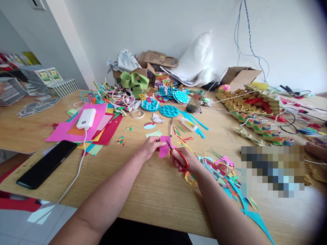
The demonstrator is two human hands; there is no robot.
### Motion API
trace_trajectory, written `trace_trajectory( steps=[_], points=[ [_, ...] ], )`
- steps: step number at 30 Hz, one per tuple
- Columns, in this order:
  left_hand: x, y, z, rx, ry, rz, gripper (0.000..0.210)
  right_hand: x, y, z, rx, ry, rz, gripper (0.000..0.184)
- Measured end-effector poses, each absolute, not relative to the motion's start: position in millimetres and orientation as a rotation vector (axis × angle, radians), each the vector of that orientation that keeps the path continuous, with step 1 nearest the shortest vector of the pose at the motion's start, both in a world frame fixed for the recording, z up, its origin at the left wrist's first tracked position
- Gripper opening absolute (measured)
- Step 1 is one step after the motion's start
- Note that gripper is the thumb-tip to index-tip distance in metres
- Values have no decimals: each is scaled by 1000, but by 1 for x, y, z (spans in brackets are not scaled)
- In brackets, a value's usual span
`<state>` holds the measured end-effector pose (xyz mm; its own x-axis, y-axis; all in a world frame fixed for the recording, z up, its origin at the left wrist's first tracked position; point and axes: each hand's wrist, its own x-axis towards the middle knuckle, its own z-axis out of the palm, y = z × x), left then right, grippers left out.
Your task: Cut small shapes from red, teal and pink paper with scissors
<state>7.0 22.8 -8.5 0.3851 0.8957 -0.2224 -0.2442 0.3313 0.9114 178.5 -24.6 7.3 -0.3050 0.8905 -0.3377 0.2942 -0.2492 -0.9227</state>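
Note:
Between the fingers of my left hand (152,147) is a small piece of magenta paper (163,151), held a little above the table. My right hand (184,157) is closed around a pair of red-handled scissors (186,161), whose dark blades reach the paper's right side. Just beyond the paper lie a pen (171,128) and a pale green paper scrap (153,133). Thin coloured paper strips (182,137) are scattered past my right hand. A white glue bottle (189,124) rests on its side behind them.
Paper offcuts (224,173) are heaped right of my right forearm. Coloured sheets (63,127) with a white power bank (87,118) and a black phone (47,164) lie left. Blue paper discs (169,111) and a glass jar (194,102) stand behind. Another person's hand (316,151) shows at right.

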Motion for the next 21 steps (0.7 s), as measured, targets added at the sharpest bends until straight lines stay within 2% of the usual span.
trace_trajectory(
  steps=[11, 21],
  points=[
    [4, 23, -7, 985, 837, 845, 26, 181, -22, -1, -1449, -1534, 1607, 63],
    [5, 24, -10, 943, 865, 854, 31, 179, -24, 2, -1454, -1483, 1592, 61]
  ],
)
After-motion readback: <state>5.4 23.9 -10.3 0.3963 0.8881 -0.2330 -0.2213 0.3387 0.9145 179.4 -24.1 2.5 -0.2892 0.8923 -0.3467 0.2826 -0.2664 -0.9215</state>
